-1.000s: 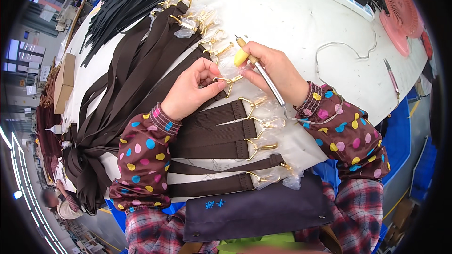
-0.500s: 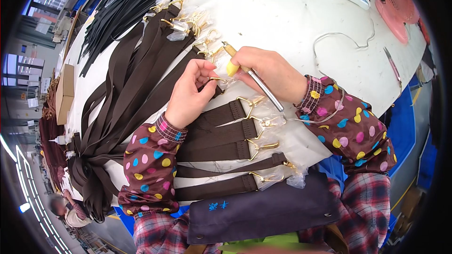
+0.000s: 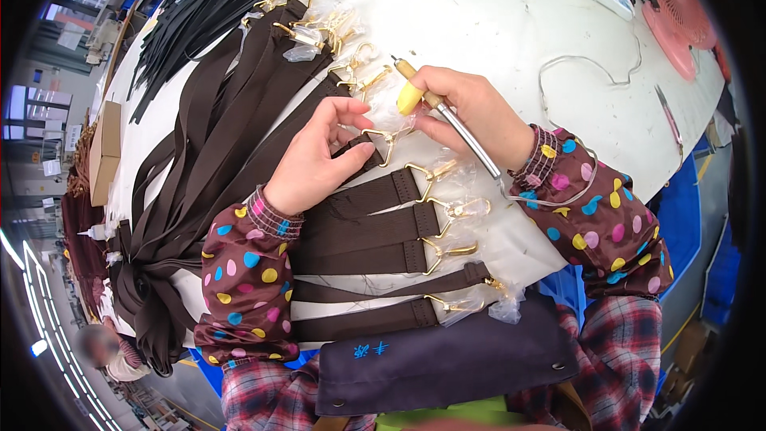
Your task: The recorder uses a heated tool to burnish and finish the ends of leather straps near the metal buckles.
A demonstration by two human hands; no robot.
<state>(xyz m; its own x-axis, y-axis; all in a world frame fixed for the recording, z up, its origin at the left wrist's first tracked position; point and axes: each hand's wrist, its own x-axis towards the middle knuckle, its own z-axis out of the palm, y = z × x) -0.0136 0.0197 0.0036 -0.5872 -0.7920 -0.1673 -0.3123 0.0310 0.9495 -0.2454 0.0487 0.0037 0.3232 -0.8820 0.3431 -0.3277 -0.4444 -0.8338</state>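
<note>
Partly hidden brown strap [image 3: 373, 161] behind left hand [image 3: 316, 156], pink fan [image 3: 677, 20] cropped

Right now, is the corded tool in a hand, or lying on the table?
In a hand: the right hand grips the tool, its tip pointing forward.

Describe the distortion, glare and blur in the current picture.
Head view: black corners, and the white table curves at its edge; head view: bright glints on the plastic wrapping and pen-like tool; head view: left hand and right hand fairly sharp, co-worker's head blurred.
</note>
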